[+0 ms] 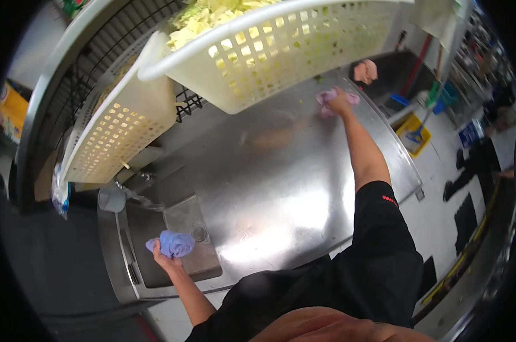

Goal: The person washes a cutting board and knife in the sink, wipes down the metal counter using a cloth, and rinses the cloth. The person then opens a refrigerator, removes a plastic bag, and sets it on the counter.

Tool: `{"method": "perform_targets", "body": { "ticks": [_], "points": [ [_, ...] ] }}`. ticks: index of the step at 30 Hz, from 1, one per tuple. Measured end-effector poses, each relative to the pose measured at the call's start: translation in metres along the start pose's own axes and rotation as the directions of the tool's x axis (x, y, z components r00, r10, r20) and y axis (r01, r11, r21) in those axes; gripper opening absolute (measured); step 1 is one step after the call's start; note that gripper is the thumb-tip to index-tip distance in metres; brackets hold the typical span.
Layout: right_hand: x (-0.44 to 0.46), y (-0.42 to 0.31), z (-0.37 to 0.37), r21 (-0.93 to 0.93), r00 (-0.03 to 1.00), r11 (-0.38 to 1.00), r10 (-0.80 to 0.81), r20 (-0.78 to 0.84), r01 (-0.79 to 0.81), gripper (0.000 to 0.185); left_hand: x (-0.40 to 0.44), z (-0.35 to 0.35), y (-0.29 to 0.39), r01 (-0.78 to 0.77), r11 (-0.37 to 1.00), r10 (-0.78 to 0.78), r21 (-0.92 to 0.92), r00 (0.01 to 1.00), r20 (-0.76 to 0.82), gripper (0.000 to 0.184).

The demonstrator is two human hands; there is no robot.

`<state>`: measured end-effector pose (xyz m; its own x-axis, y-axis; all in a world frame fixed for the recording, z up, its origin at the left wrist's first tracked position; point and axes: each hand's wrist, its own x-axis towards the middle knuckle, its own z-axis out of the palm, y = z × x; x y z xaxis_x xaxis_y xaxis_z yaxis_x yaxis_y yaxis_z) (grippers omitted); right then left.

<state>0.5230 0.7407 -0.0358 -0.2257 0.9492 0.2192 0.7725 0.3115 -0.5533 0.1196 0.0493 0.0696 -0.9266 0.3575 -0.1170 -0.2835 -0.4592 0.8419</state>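
My left hand (164, 257) grips a bunched purple-blue cloth (175, 244) over the sink basin (206, 265) at the lower left. Far off to the upper right, my right hand (340, 101) is on a pink cloth (327, 102), which lies on the steel counter (269, 176) near its far end. My right fingers are bent around part of that cloth. Water runs from a faucet (145, 176) into the sink, beyond my left hand.
Perforated white baskets (252, 68) stand on a wire rack above the counter's back; one holds shredded greens (206, 20). A pink-orange cloth (365, 72) lies past the counter's end. A yellow bucket (413, 135) and a person's dark-clothed legs (469, 171) are at the right.
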Motion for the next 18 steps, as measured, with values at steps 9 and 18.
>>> {"method": "perform_targets", "body": {
  "ticks": [9, 18],
  "points": [
    [-0.075, -0.119, 0.072, -0.140, 0.965, 0.989, -0.012, 0.261, 0.050, 0.074, -0.027, 0.018, -0.001, -0.082, 0.991, 0.083, 0.109, 0.997, -0.004, 0.035],
    [-0.220, -0.332, 0.185, 0.477, 0.757, 0.877, -0.347, 0.553, 0.053, 0.041, -0.025, -0.007, 0.024, -0.006, 0.998, 0.004, 0.067, 1.000, 0.021, 0.042]
  ]
}}
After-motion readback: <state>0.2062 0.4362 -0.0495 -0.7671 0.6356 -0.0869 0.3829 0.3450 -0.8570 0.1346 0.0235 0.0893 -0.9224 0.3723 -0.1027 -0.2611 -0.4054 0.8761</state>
